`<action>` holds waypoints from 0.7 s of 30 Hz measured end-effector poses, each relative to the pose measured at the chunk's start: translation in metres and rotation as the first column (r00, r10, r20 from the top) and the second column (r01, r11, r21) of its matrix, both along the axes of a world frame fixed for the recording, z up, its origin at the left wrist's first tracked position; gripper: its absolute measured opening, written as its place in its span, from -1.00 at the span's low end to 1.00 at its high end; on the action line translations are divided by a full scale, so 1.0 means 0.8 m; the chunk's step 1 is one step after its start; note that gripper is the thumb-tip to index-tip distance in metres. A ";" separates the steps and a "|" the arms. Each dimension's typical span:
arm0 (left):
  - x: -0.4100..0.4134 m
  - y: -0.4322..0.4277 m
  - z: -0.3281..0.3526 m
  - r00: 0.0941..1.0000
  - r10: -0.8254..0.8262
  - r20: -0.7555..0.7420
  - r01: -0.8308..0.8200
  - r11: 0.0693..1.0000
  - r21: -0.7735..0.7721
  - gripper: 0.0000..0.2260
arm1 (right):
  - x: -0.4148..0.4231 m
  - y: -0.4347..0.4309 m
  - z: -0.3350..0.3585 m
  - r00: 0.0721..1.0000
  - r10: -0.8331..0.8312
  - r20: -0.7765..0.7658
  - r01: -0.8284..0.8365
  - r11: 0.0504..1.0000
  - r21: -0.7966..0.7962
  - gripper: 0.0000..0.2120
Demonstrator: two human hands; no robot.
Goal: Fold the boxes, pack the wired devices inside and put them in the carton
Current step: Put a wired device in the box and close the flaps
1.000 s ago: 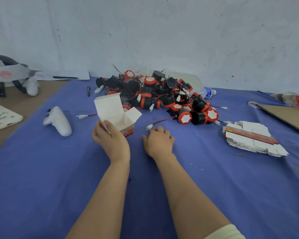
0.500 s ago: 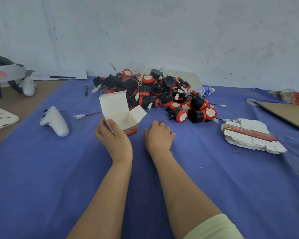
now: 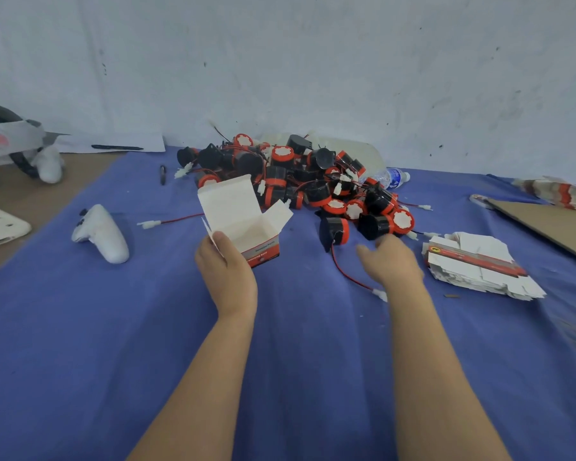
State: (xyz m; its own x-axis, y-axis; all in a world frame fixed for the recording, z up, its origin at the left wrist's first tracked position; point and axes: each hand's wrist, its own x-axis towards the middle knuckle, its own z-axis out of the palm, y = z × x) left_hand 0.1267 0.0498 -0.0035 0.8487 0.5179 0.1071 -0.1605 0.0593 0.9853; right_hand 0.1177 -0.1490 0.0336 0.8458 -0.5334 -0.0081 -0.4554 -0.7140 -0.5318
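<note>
My left hand grips a small white folded box with a red band, standing on the blue cloth with its lid flaps up. Behind it lies a heap of black-and-red wired devices. One device sits apart at the heap's near edge, its red wire trailing toward me to a white plug. My right hand, blurred and with fingers loosely spread, hovers just right of that device and holds nothing. A stack of flat unfolded boxes lies to the right.
A white controller lies left of the box, a headset at far left. A brown cardboard sheet sits at the right edge, a water bottle behind the heap. The blue cloth covers the table.
My right hand has left the spot beside the box and swung right toward the stray device. The stray device and its wire have slid nearer. My left hand keeps its hold on the box.
</note>
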 end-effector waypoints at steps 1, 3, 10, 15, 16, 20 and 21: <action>0.000 0.000 0.000 1.000 -0.002 0.002 0.002 1.000 0.013 -0.67 | 0.007 0.011 -0.002 0.997 0.001 0.082 -0.004 0.999 0.033 -0.55; 0.000 0.000 -0.001 1.000 -0.002 -0.009 0.002 0.999 0.038 -0.66 | 0.022 0.038 -0.007 0.978 0.035 0.206 -0.053 0.995 0.080 -0.31; -0.001 -0.002 -0.002 1.000 -0.013 -0.012 0.014 0.997 0.078 -0.67 | 0.060 0.067 -0.030 0.973 0.123 0.194 -0.139 0.988 0.072 -0.33; 0.000 -0.003 -0.003 1.000 -0.016 -0.024 0.019 0.992 0.126 -0.69 | 0.053 0.071 -0.034 0.929 -0.030 0.369 -0.038 0.984 0.175 -0.63; 0.000 -0.003 -0.004 0.999 -0.029 -0.030 0.033 0.987 0.156 -0.69 | 0.049 0.073 -0.033 0.897 -0.072 0.435 -0.025 0.977 0.212 -0.56; 0.000 -0.005 -0.009 0.987 -0.122 -0.107 0.152 0.928 0.339 -0.69 | 0.024 0.078 -0.005 0.672 -0.036 0.739 -0.110 0.983 0.148 -0.39; -0.001 -0.007 -0.010 0.980 -0.149 -0.131 0.189 0.902 0.387 -0.69 | 0.015 0.083 0.001 0.609 0.053 0.791 -0.143 0.989 0.044 -0.40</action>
State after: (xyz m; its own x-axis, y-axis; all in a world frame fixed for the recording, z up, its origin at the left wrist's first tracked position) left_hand 0.1262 0.0446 -0.0117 0.9361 0.2979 0.1871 -0.0864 -0.3209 0.9432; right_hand 0.1298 -0.0826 0.0348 0.5982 -0.4811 0.6409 0.2394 -0.6559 -0.7159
